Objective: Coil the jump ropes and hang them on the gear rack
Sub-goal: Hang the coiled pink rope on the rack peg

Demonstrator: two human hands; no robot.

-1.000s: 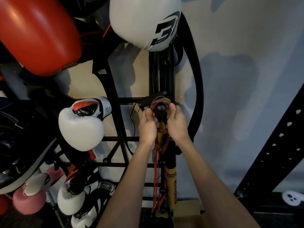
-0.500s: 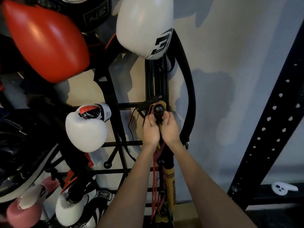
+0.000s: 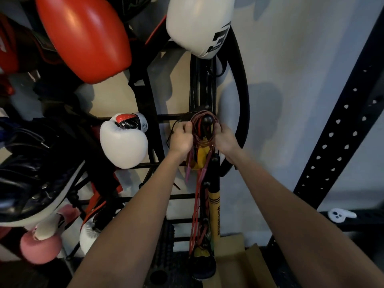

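A thin dark-red jump rope coil [image 3: 200, 129] loops over a black ball-tipped peg [image 3: 207, 121] of the black gear rack [image 3: 152, 113]. My left hand [image 3: 182, 138] grips the coil's left side. My right hand [image 3: 225, 139] holds its right side. Pinkish-red handles [image 3: 189, 169] dangle below the hands, over a yellow item. More red rope [image 3: 196, 217] hangs down the rack post beside a yellow and black handle [image 3: 215, 210].
Boxing gloves hang around: a white one [image 3: 124, 145] left of my hands, a large white one [image 3: 197, 26] above, a red one [image 3: 83, 36] upper left. A thick black rope [image 3: 243, 84] curves right of the peg. A perforated black steel upright [image 3: 342, 125] stands at right. Cardboard [image 3: 239, 265] lies below.
My hands have spread apart to either side of the peg, and the red coil now sits wider around it. The view has shifted closer and slightly right.
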